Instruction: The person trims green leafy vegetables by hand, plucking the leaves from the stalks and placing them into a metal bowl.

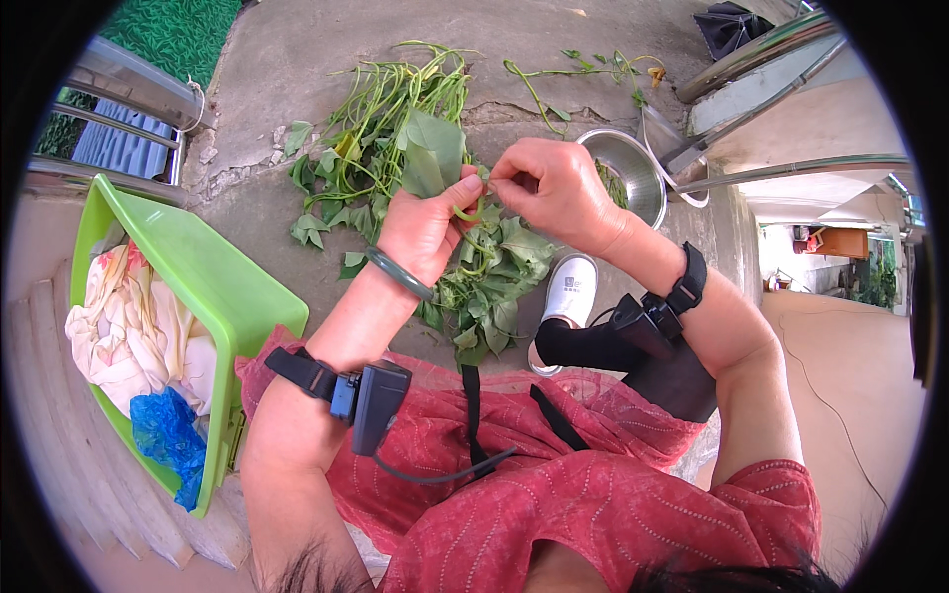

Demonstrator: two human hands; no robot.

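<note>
My left hand, with a dark bangle at its wrist, grips a leafy green stem between thumb and fingers. A broad green leaf stands up beyond that thumb. Close by on the right, my right hand has thumb and forefinger pinched together at the stem's upper end; the exact bit between the fingertips is too small to make out. Below and beyond both hands, a heap of leafy vines lies on the concrete, its long bare stalks pointing away from me. More loose leaves lie nearer my feet.
Right of the heap stands a metal bowl with green pieces inside, beside a metal dustpan. At left, a green plastic bin holds pale cloth and a blue plastic bag. Metal railings flank the cracked concrete.
</note>
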